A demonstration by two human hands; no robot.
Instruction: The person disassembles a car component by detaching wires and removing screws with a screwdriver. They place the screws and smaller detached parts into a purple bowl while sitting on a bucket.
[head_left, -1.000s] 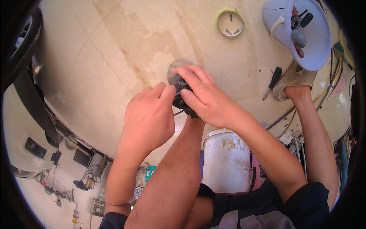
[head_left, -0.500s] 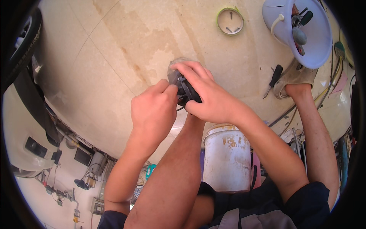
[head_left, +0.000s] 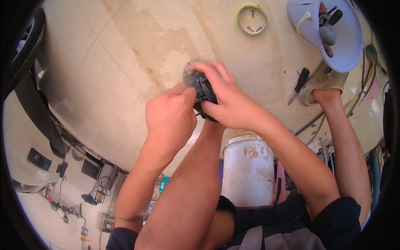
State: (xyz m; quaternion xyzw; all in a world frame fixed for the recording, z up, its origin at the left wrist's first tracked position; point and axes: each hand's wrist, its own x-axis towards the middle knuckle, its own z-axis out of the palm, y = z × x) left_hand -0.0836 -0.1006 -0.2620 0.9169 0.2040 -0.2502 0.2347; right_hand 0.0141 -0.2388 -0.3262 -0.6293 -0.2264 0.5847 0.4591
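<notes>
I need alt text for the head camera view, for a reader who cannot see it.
Two bare hands, the left hand and right hand, grip a small black part with a clear dome above a beige tiled floor. A screwdriver and white bucket are nearby.

No labels, signs or screens in view. Only container-like items: a white, paint-stained plastic bucket (head_left: pixel 248 168) standing upright between the knees, and a pale blue plastic tub (head_left: pixel 333 37) at upper right on the floor.

Head view (fisheye), steeply downward, close
</notes>
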